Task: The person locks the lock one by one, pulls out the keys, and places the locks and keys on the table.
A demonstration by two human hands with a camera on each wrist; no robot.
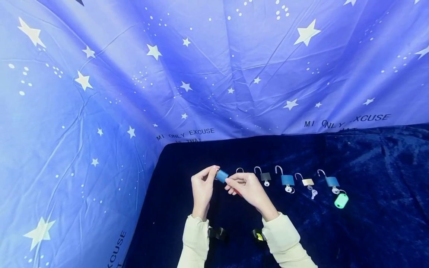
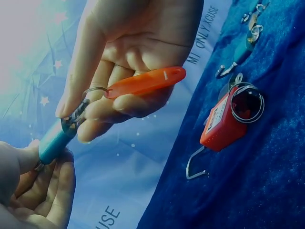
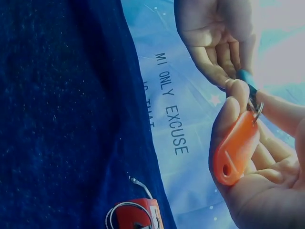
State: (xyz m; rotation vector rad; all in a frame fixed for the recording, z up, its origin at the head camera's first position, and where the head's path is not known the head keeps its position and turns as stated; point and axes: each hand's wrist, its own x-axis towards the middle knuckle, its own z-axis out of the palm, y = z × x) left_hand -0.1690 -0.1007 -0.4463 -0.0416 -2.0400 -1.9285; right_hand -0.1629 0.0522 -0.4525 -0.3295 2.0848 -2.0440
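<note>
Near the front middle in the head view, a blue padlock (image 1: 222, 176) is held up between both hands. My left hand (image 1: 202, 186) grips it at the shackle end, and the fingers hide most of the shackle. At the opposite end, my right hand (image 1: 246, 188) pinches a key (image 2: 74, 118) at the keyhole; how far in the key is cannot be seen. From the key's ring an orange tag (image 3: 238, 148) lies against the right fingers. A red padlock (image 2: 223, 121) with rings and its shackle open rests on the cloth, mostly hidden behind the right hand in the head view.
To the right lie a dark padlock (image 1: 265, 176), a blue padlock (image 1: 287, 180), a gold padlock (image 1: 307, 182) and another blue padlock (image 1: 331, 181) with a green tag (image 1: 341, 201), all with open shackles and keys. Dark blue cloth (image 1: 378, 230) covers the table; a starry curtain (image 1: 234, 74) hangs behind.
</note>
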